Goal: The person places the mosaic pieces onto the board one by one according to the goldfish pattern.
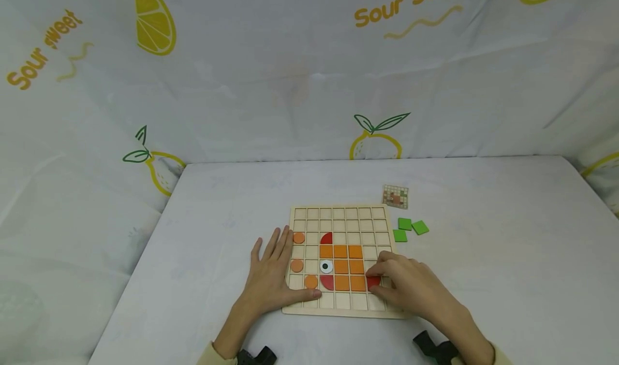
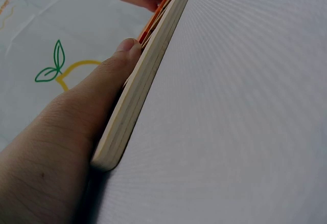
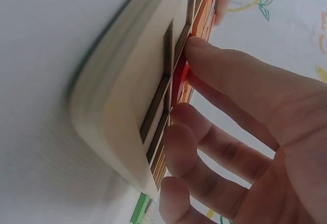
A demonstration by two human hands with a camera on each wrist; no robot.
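A wooden grid board (image 1: 345, 213) lies on the table with coloured tiles in its cells. My left hand (image 1: 268, 279) is spread along the board's left side, fingers straight, its thumb resting on the lower left part. At the lower right my right hand (image 1: 411, 284) pinches a red tile (image 1: 373, 282) between thumb and forefinger, over a cell beside the orange squares (image 1: 357, 283). In the right wrist view the red tile (image 3: 179, 78) sits low in the grid; fingers hide part of its outline. A white eye tile (image 1: 326, 266) and a red quarter-round tile (image 1: 326, 238) lie further left.
Several loose green square tiles (image 1: 404, 224) lie right of the board. Behind them is a small pattern card (image 1: 395, 197) at the board's far right corner. Orange round tiles (image 1: 311, 281) occupy cells near the left hand. A lemon-print cloth (image 1: 271, 85) hangs behind the table.
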